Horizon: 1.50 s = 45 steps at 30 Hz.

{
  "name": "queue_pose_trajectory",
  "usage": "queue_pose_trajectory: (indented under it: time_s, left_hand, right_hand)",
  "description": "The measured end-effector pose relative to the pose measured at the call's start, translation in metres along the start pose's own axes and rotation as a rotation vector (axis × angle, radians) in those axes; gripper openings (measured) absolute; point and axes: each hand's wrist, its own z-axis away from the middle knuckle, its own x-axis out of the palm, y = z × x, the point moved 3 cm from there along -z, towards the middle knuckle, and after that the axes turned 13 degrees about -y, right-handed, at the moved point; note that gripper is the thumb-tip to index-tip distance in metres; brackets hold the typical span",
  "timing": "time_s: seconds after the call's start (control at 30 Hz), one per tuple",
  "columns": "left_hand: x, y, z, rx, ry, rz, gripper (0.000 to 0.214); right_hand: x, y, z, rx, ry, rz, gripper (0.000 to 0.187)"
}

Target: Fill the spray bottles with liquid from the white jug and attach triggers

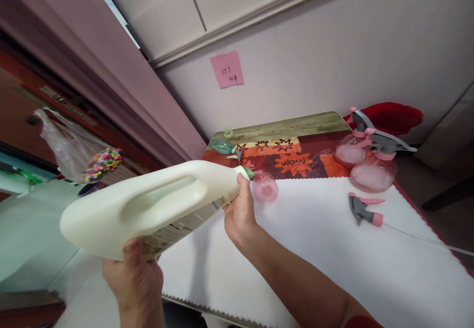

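Note:
A large white jug [99, 209] with a moulded handle and a printed label lies tilted in both my hands, its neck to the right. My left hand [137, 273] grips it from below near the base. My right hand [242, 212] is wrapped round the neck. A green spout [249, 172] at the jug's mouth meets the opening of a small pink translucent bottle [265, 187] on the table; whether they touch I cannot tell. Liquid flow is not visible. To the right lies a grey and pink spray head [365, 213] with a long clear tube.
Two pink spray bottles [373, 172] with grey triggers stand at the table's right. A green bottle [221, 145] lies at the back left. White cloth [318, 249] covers the front of the table. Behind is a wall with a pink note [227, 69]; a plastic bag [66, 145] hangs left.

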Motion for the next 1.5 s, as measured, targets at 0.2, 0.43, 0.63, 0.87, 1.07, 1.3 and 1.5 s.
queue_pose_trajectory:
  time_s: [0.2,0.43,0.63,0.87,1.07,1.3,1.5]
  left_hand:
    - [0.0002,0.0011,-0.0002,-0.001,0.002,-0.029,0.069]
    - [-0.0015,0.0003,0.0003,0.002,-0.001,-0.036,0.069]
    - [0.0013,0.0028,0.0019,0.012,-0.009,-0.025,0.063]
    - [0.0034,0.0084,0.0019,0.055,-0.026,-0.001,0.062]
    - [0.0002,0.0045,0.0003,0.089,-0.027,0.012,0.061]
    - [-0.0023,0.0063,-0.0008,0.116,-0.029,0.008,0.062]
    - [-0.0045,0.0059,0.0006,0.097,0.000,-0.019,0.066]
  right_hand:
    - [-0.0006,-0.0003,0.0000,0.004,0.015,0.005,0.040]
    - [0.0011,-0.0014,0.0002,0.018,0.017,0.002,0.040]
    - [-0.0001,-0.0009,0.0005,0.015,0.011,-0.007,0.041]
    - [0.0000,-0.0007,0.0004,0.023,0.009,-0.014,0.041]
    - [0.0012,-0.0014,0.0010,0.027,-0.007,-0.015,0.038]
    - [0.0025,-0.0002,0.0025,0.044,0.008,-0.028,0.037]
    - [0.0025,0.0000,0.0029,0.037,0.004,-0.035,0.038]
